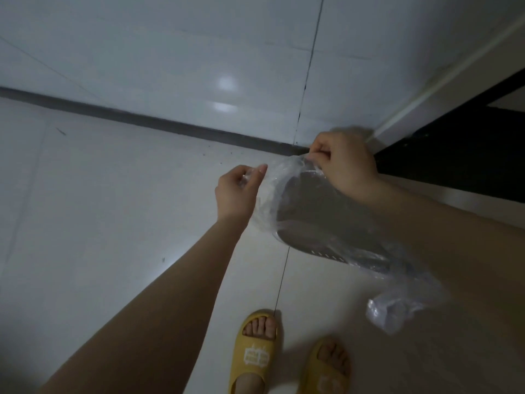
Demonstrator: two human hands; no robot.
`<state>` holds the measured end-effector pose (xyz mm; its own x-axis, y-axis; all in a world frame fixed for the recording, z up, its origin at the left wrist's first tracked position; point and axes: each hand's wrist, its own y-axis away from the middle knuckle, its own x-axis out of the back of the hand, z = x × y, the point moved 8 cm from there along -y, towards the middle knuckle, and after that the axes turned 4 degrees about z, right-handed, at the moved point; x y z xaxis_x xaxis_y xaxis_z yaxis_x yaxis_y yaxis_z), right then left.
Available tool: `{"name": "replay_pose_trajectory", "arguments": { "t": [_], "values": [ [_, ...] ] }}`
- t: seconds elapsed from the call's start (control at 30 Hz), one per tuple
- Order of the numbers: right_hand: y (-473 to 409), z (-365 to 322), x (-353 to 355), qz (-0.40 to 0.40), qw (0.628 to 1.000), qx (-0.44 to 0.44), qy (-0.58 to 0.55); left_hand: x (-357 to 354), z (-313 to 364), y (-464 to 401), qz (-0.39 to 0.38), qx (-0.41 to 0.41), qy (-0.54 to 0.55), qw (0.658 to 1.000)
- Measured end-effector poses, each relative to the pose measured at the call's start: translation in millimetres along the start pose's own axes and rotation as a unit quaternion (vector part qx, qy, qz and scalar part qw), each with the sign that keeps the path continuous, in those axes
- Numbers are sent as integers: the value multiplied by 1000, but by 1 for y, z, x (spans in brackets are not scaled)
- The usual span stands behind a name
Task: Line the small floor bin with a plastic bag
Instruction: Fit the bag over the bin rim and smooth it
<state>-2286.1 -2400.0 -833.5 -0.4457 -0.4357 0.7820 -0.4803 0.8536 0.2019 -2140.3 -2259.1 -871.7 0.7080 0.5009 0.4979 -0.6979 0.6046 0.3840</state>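
Note:
A small grey floor bin point(321, 223) stands on the pale tiles by the wall, seen from above, with a row of small slots near its rim. A clear plastic bag point(395, 302) is draped over and around it, and crumpled loose film trails to the lower right. My left hand point(237, 191) pinches the bag's edge at the bin's left side. My right hand point(345, 163) pinches the bag's edge at the far side of the rim. Part of the bin lies hidden under my right forearm.
A tiled wall point(170, 58) with a dark skirting strip point(142, 118) runs behind the bin. A black surface point(454, 160) lies to the right past a white door frame. My feet in yellow slippers point(257, 351) stand just below the bin.

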Motion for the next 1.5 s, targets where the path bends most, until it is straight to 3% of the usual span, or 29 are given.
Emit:
{"name": "replay_pose_trajectory", "arguments": {
  "t": [0.33,0.53,0.6,0.67,0.73,0.83,0.9,0.93,1.07,1.27,1.37,1.5],
  "values": [
    [-15,28,-22,-91,993,-80,10,-7,-45,7,19,27,-75,997],
    [0,24,-1,-51,991,-85,-94,9,-39,24,-4,38,5,999],
    [8,18,22,-8,987,-70,-143,22,-18,24,5,-9,-1,1000],
    [24,12,41,4,987,-39,-157,27,17,27,-6,-118,-61,991],
    [45,6,54,3,991,-5,-132,15,58,39,-58,-259,-127,956],
    [79,6,60,-3,999,36,-13,-29,92,69,-166,-445,-251,844],
    [101,17,56,-10,997,28,74,-55,88,79,-214,-480,-345,778],
    [110,24,53,-18,994,22,108,-61,83,77,-216,-468,-380,768],
    [136,54,47,-47,976,4,215,-53,74,62,-182,-399,-394,808],
    [165,92,79,0,955,-26,294,-28,81,55,-178,-401,-346,829],
    [173,99,93,39,964,-14,262,-24,84,60,-193,-424,-361,808],
    [170,102,107,89,988,-22,127,-21,86,56,-200,-436,-389,787]
  ]
}}
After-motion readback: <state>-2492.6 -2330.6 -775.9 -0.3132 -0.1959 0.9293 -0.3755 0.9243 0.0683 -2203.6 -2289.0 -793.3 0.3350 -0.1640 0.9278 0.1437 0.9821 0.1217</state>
